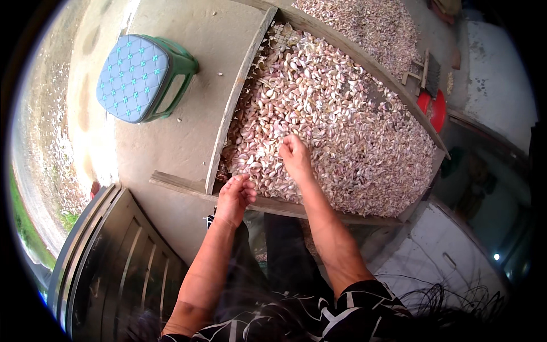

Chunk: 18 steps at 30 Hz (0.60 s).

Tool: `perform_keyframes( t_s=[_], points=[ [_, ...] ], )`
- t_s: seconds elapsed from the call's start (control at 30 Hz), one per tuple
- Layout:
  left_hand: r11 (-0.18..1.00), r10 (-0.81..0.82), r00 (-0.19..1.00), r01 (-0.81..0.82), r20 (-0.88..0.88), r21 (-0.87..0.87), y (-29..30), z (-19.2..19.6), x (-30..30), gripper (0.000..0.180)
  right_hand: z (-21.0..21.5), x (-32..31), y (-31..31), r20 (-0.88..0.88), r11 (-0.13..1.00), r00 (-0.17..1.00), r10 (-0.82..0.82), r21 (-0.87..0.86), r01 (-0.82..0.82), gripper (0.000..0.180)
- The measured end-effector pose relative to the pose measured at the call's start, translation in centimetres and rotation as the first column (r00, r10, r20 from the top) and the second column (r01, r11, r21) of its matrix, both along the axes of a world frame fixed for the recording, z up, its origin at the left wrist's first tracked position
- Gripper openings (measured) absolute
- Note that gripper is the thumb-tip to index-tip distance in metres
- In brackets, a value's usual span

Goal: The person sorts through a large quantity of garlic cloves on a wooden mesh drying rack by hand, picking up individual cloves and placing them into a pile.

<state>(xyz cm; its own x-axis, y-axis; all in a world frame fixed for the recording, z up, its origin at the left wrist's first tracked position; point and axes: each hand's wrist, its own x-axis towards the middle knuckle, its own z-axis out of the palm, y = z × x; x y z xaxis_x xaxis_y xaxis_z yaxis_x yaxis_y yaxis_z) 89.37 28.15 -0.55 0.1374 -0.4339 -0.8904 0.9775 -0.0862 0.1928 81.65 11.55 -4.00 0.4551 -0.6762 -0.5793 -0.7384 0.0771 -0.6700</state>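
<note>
A wide wooden-framed tray [230, 102] in front of me holds a thick layer of garlic cloves [342, 114], white to pinkish. At the tray's near left corner, my left hand [232, 198] hovers by the frame with its fingers curled together; whatever is in them, if anything, is too small to make out. Over the cloves, farther in and to the right, my right hand [296, 157] has thumb and fingers pinched together. Its fingertips hide what they may hold. Wire mesh [282, 35] shows at the tray's far left corner.
A green plastic stool [137, 77] with a light-blue patterned top stands on the concrete floor at the left. Beyond the tray lies another heap of garlic [370, 28]. A red basin [436, 111] sits at the right, and a dark panelled door [125, 268] at lower left.
</note>
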Motion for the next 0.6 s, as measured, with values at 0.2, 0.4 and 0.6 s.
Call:
perform_keyframes(
  t_s=[0.2,0.4,0.6],
  points=[
    [0.997,0.082,0.992,-0.082,-0.096,-0.002,-1.4,-1.4,-2.0,0.023,5.3,-1.6,6.9,0.246,0.919,0.887,0.390,-0.174,-0.355,0.014],
    [0.996,0.010,0.995,-0.001,-0.097,0.085,-1.0,-1.1,-0.6,0.028,1.9,-0.3,2.2,-0.010,0.836,0.967,0.256,-0.500,-0.226,0.031],
    [0.994,-0.088,0.993,0.093,-0.079,0.060,-1.7,-1.0,-1.1,0.029,-2.1,1.2,-3.0,-0.185,0.833,0.941,0.284,-0.439,-0.337,0.008]
  ],
)
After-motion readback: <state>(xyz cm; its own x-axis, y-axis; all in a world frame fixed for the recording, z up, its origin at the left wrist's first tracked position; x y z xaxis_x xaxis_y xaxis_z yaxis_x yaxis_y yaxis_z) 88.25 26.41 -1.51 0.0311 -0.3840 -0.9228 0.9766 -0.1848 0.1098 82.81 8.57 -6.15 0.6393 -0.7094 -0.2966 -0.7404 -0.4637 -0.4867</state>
